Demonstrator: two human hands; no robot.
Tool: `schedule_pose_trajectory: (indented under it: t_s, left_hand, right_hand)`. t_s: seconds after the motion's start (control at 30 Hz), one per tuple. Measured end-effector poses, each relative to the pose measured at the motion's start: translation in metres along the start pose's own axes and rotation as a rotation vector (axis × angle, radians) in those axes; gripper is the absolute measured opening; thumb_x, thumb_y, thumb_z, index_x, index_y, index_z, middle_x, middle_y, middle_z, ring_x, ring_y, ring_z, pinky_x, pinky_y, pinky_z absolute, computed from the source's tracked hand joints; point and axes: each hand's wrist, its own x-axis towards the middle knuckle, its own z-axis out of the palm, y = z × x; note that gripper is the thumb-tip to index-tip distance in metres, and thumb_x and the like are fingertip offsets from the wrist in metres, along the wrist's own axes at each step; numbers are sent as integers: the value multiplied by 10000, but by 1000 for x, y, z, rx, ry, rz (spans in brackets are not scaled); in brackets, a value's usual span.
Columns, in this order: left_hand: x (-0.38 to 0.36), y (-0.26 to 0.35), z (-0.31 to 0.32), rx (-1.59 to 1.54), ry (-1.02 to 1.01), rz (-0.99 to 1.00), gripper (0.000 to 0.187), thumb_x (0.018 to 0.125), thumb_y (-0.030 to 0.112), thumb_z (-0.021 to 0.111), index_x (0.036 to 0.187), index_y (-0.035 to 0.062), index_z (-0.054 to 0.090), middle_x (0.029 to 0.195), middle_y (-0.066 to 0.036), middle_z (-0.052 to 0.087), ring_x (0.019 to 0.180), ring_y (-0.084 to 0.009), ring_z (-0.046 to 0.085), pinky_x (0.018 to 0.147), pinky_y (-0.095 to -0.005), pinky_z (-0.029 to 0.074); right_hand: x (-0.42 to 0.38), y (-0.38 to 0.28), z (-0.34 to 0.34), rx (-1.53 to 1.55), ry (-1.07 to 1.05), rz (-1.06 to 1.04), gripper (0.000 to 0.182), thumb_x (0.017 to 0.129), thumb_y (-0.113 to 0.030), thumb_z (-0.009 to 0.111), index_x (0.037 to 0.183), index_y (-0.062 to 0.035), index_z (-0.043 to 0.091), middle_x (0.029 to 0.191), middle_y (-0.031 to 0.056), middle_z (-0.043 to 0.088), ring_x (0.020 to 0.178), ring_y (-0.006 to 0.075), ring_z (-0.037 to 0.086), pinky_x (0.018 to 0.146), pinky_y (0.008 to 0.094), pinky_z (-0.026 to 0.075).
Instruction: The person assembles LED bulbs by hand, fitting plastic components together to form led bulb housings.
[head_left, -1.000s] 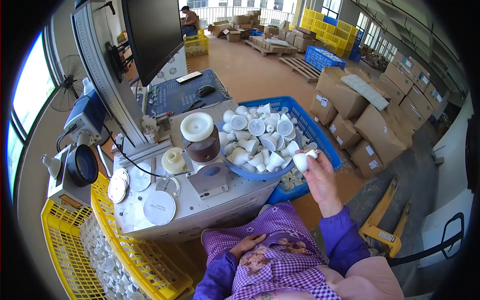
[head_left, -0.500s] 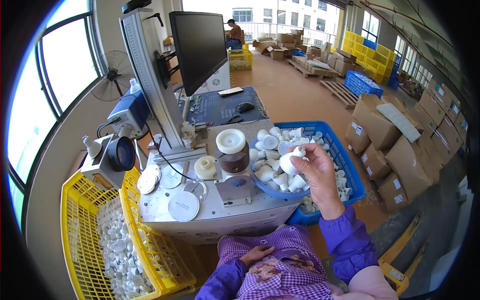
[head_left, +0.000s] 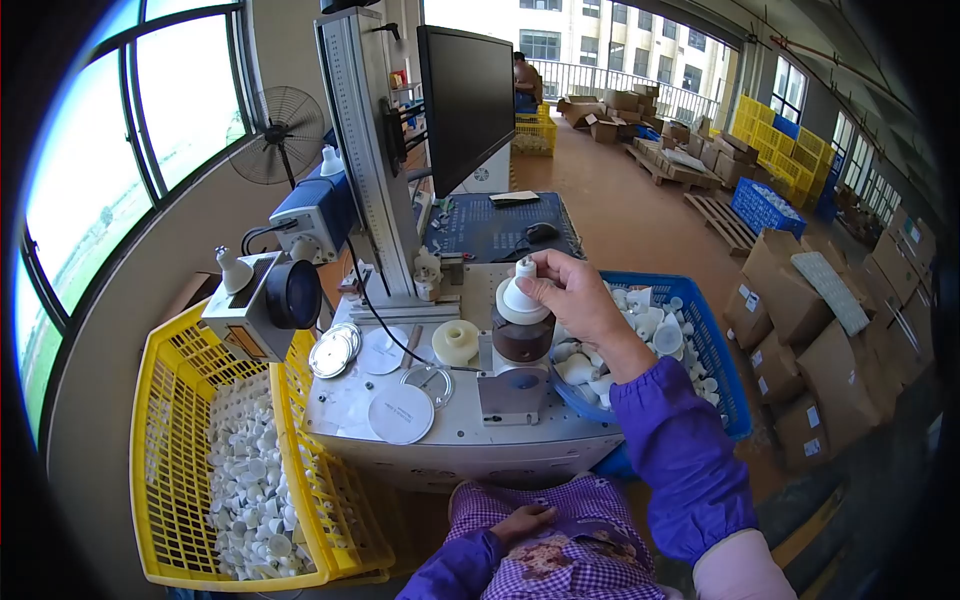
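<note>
A white light bulb (head_left: 522, 287) is pinched between the thumb and fingers of my right hand (head_left: 575, 300). It stands base up over the round brown-and-white fixture (head_left: 523, 342) on the machine table, wide end down. Whether it rests fully in the fixture cannot be made out. My left hand (head_left: 525, 522) lies flat on the checked apron (head_left: 585, 510) in my lap, holding nothing. Just right of the fixture, partly behind my right forearm, is a blue basin (head_left: 572, 398) of similar white bulbs.
A yellow crate (head_left: 295, 470) of white bulbs stands at left, a blue crate (head_left: 735, 400) at right. The laser-like lens head (head_left: 292, 294), upright column (head_left: 365, 160) and monitor (head_left: 470, 105) rise behind the table. White discs (head_left: 402, 413) and a cream ring (head_left: 456, 342) lie beside the fixture.
My right hand has carried the bulb left from above the basin to the top of the fixture. The view has turned slightly left. My left hand stays in my lap.
</note>
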Motion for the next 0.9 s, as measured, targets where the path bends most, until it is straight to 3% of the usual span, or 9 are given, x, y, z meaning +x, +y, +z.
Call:
schedule_pose_trajectory:
  t_s: [0.1,0.2,0.43,0.53,0.6,0.9]
  left_hand:
    - [1,-1,-1,23,-2,21,621,918,455,503,1243,-75,490,1205,-194,548,1114,-267,509,963,-319,383]
    - [2,2,-2,59,5,6,603,920,453,498,1230,-64,508,1188,-184,562,1094,-264,521,957,-321,387]
    - [-2,6,-2,78,-11,-17,585,922,452,494,1202,-61,532,1157,-175,577,1062,-254,536,944,-322,395]
    - [0,6,-2,84,-8,0,570,912,447,513,1173,-59,548,1114,-175,593,1036,-262,548,914,-335,413]
    - [7,-4,-2,22,-24,-15,579,914,451,504,1187,-58,544,1126,-173,593,1048,-258,548,926,-330,410]
    - [14,-10,-3,5,-44,-20,560,929,414,507,1195,-78,527,1100,-153,591,994,-214,550,887,-307,427]
  right_hand:
    - [5,-3,-8,44,-122,39,218,881,-130,618,1057,-6,582,1020,57,648,929,118,590,844,273,464]
    - [9,-2,-14,79,-272,-7,249,892,-184,612,1082,-26,578,1057,33,644,975,119,575,876,281,440]
    - [2,0,-9,51,-166,-67,282,850,-207,671,1048,-24,586,994,44,645,972,126,578,849,280,450]
    - [1,-3,-8,-165,-70,-128,308,810,-222,717,1017,-26,600,958,47,644,957,131,582,826,277,458]
    - [3,-1,-9,15,-122,-76,307,792,-227,735,992,-31,610,955,48,648,951,130,584,820,279,460]
    - [7,12,-11,192,-199,-40,304,821,-259,705,1020,-51,606,982,39,646,966,117,577,837,279,456]
